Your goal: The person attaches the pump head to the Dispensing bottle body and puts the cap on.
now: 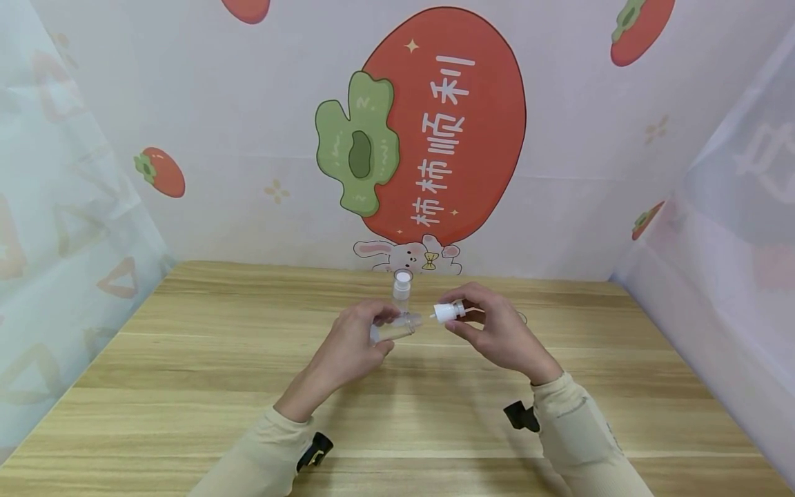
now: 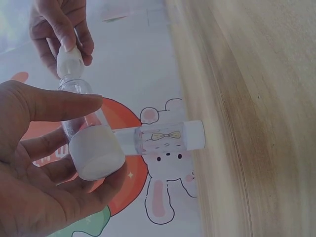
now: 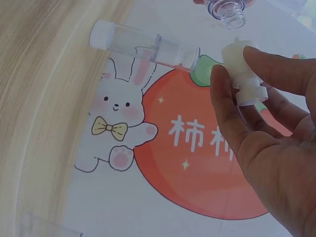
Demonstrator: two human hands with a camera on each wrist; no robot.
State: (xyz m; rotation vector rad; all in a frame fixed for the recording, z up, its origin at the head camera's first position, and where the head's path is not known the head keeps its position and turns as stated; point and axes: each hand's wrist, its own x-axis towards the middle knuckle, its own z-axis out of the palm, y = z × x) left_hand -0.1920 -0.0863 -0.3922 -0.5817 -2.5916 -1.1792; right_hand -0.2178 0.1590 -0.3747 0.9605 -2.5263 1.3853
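My left hand (image 1: pixel 354 339) grips a small clear bottle (image 2: pixel 97 153) with a white base. The bottle lies tilted, its open threaded neck (image 3: pixel 232 19) pointing toward my right hand (image 1: pixel 497 335). Between thumb and fingers of that right hand is a white pump head (image 1: pixel 444 313), its small tip facing the neck. A short gap separates pump head and neck in the head and right wrist views. Behind my hands, a second clear bottle (image 3: pixel 143 45) with a white base stands upright on the table, a white pump top (image 1: pixel 402 281) on it.
A clear, see-through piece (image 3: pixel 49 228), perhaps a cap, shows at the lower left of the right wrist view. The wood-grain table (image 1: pixel 186 386) meets a white cloth backdrop (image 1: pixel 261 221) printed with a large red persimmon and a rabbit.
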